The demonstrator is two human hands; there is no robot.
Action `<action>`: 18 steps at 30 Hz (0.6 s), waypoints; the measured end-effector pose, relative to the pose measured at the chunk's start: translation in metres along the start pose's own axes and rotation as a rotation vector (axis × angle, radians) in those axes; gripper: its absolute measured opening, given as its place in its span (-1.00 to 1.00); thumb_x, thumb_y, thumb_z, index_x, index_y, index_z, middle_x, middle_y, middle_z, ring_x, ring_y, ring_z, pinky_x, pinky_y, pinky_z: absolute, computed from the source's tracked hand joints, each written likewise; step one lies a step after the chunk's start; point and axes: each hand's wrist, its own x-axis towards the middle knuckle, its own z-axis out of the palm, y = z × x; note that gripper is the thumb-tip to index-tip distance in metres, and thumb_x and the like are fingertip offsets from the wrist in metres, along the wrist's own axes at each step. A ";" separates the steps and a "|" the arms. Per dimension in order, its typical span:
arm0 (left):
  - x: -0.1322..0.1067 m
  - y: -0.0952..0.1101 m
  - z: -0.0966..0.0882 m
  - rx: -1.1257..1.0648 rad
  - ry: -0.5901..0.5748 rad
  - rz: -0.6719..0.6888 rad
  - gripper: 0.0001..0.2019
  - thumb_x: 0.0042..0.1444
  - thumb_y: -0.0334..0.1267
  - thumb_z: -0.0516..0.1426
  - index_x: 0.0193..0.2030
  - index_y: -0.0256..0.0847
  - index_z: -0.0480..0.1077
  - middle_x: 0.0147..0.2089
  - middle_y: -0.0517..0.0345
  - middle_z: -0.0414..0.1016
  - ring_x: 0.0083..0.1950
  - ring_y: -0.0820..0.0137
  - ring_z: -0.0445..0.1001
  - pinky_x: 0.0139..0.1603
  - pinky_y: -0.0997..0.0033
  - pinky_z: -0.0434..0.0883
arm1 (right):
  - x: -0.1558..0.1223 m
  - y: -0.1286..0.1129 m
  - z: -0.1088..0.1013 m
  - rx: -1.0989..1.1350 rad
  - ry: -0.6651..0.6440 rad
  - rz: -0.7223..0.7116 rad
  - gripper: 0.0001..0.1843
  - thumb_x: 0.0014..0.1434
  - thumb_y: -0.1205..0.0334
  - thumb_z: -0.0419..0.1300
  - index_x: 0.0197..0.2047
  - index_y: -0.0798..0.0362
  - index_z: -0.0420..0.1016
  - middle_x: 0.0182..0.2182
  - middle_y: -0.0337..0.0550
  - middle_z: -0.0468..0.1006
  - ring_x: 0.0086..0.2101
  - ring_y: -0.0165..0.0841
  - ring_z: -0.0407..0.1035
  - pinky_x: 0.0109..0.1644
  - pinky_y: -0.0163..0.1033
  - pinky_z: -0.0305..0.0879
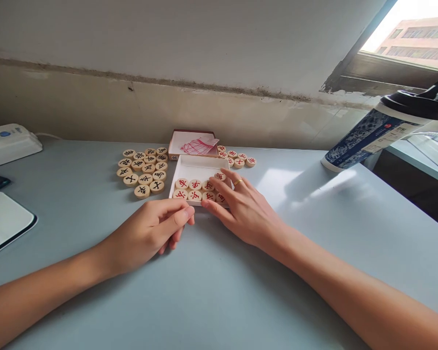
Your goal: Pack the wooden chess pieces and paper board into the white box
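A shallow white box [200,165] stands on the table with red-marked Chinese chess pieces [194,195] set in rows along its near side. My right hand [246,206] reaches over its right part, fingers spread and fingertips at the pieces there. The thumb is at the box's near edge; the fingers partly cover a few pieces. Just in front of the box's near left corner, my left hand [151,233] is loosely closed, thumb against the index finger, with nothing visible in it. Left of the box lie several black-marked chess pieces [145,179].
Behind the white box lies a lid [173,142] holding a folded red-lined sheet [200,146]. More red-marked pieces [240,163] are right of it. A tall blue-patterned cup [368,131] stands at the right. A white device [12,143] and a white, dark-edged object [7,218] sit at the left.
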 end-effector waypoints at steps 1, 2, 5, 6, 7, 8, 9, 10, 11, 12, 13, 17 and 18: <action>0.000 0.000 0.000 -0.002 -0.002 -0.001 -0.62 0.27 0.10 -0.01 -0.32 -0.16 0.35 -0.56 0.31 0.32 -0.57 0.54 0.28 -0.56 0.59 0.23 | 0.000 0.000 0.000 0.000 -0.007 0.004 -0.51 0.35 -0.17 -0.08 0.10 -0.01 0.32 0.22 0.02 0.24 0.12 -0.07 0.25 0.13 0.05 0.32; 0.000 0.000 0.000 -0.004 -0.003 -0.001 -0.62 0.27 0.11 -0.01 -0.32 -0.16 0.35 -0.56 0.31 0.32 -0.57 0.54 0.28 -0.56 0.60 0.23 | 0.000 0.000 -0.001 0.002 -0.015 0.006 -0.49 0.35 -0.20 -0.10 0.09 -0.01 0.33 0.24 0.02 0.22 0.15 -0.05 0.22 0.15 0.06 0.31; 0.000 -0.001 0.000 -0.005 -0.004 -0.003 -0.62 0.27 0.11 -0.01 -0.32 -0.16 0.35 -0.56 0.32 0.32 -0.56 0.54 0.29 -0.56 0.60 0.23 | 0.001 0.000 -0.001 0.009 -0.040 0.016 -0.46 0.34 -0.23 -0.14 0.05 0.01 0.35 0.28 0.02 0.18 0.18 -0.03 0.19 0.17 0.07 0.30; 0.000 -0.001 0.000 -0.005 -0.005 -0.003 -0.62 0.27 0.11 -0.01 -0.32 -0.16 0.35 -0.56 0.32 0.32 -0.56 0.54 0.28 -0.56 0.59 0.23 | 0.001 0.000 0.000 0.009 -0.043 0.020 -0.45 0.34 -0.23 -0.15 0.04 0.01 0.36 0.29 0.02 0.17 0.18 -0.04 0.20 0.16 0.07 0.30; 0.000 -0.001 0.000 -0.004 -0.007 0.000 -0.62 0.27 0.11 -0.01 -0.32 -0.16 0.34 -0.56 0.32 0.32 -0.56 0.54 0.28 -0.56 0.59 0.23 | 0.002 0.000 0.000 0.006 -0.042 0.024 -0.45 0.34 -0.23 -0.15 0.04 0.01 0.36 0.30 0.02 0.16 0.18 -0.04 0.20 0.16 0.07 0.30; 0.000 0.000 -0.001 -0.002 -0.008 0.001 -0.61 0.27 0.11 -0.01 -0.32 -0.16 0.34 -0.56 0.32 0.32 -0.56 0.54 0.28 -0.56 0.59 0.23 | 0.002 0.000 0.000 0.003 -0.040 0.027 -0.45 0.35 -0.23 -0.16 0.05 0.01 0.36 0.31 0.03 0.14 0.18 -0.04 0.21 0.15 0.07 0.30; -0.001 0.000 -0.001 -0.001 -0.007 0.002 -0.61 0.27 0.12 -0.01 -0.33 -0.16 0.34 -0.56 0.31 0.31 -0.56 0.54 0.28 -0.56 0.59 0.23 | 0.002 0.001 0.000 0.001 -0.037 0.029 -0.45 0.35 -0.22 -0.16 0.06 0.00 0.35 0.32 0.03 0.13 0.18 -0.05 0.22 0.15 0.08 0.30; -0.001 0.001 -0.001 0.001 -0.007 0.002 -0.61 0.27 0.11 -0.02 -0.32 -0.16 0.34 -0.56 0.31 0.31 -0.56 0.53 0.29 -0.56 0.58 0.23 | 0.003 0.001 0.000 -0.001 -0.033 0.028 -0.45 0.35 -0.22 -0.16 0.08 -0.01 0.35 0.32 0.04 0.12 0.18 -0.06 0.22 0.14 0.08 0.30; -0.001 0.002 -0.001 0.004 -0.008 0.000 -0.62 0.27 0.11 -0.02 -0.32 -0.16 0.34 -0.56 0.31 0.31 -0.56 0.53 0.29 -0.55 0.58 0.23 | 0.003 0.002 0.001 -0.002 -0.027 0.025 -0.45 0.35 -0.22 -0.17 0.09 -0.02 0.35 0.32 0.04 0.12 0.18 -0.07 0.22 0.14 0.08 0.29; -0.002 0.003 -0.001 0.009 -0.008 -0.004 -0.62 0.28 0.10 -0.02 -0.32 -0.16 0.34 -0.56 0.31 0.31 -0.55 0.53 0.29 -0.55 0.58 0.23 | 0.004 0.002 0.001 -0.004 -0.016 0.021 -0.45 0.36 -0.22 -0.17 0.10 -0.04 0.35 0.32 0.04 0.12 0.18 -0.08 0.22 0.14 0.08 0.29; -0.002 0.004 0.000 0.013 -0.009 -0.012 -0.63 0.28 0.09 -0.03 -0.32 -0.16 0.34 -0.56 0.31 0.31 -0.55 0.52 0.29 -0.54 0.57 0.23 | 0.004 0.003 0.001 -0.007 -0.005 0.017 -0.45 0.36 -0.22 -0.18 0.11 -0.05 0.35 0.31 0.03 0.14 0.18 -0.09 0.22 0.14 0.07 0.28; -0.002 0.005 0.000 0.020 -0.006 -0.020 -0.63 0.28 0.08 -0.03 -0.32 -0.16 0.35 -0.56 0.30 0.31 -0.55 0.52 0.28 -0.54 0.58 0.23 | 0.006 0.004 0.002 -0.002 0.017 0.011 -0.48 0.37 -0.19 -0.16 0.09 -0.06 0.37 0.23 0.00 0.27 0.17 -0.12 0.23 0.10 0.03 0.30; -0.002 0.004 0.000 0.015 -0.004 -0.014 -0.63 0.27 0.09 -0.03 -0.32 -0.16 0.35 -0.56 0.30 0.31 -0.55 0.52 0.28 -0.55 0.58 0.22 | 0.007 0.005 0.002 0.007 0.017 0.012 -0.50 0.37 -0.18 -0.15 0.08 -0.06 0.37 0.20 -0.01 0.30 0.14 -0.13 0.25 0.09 0.01 0.30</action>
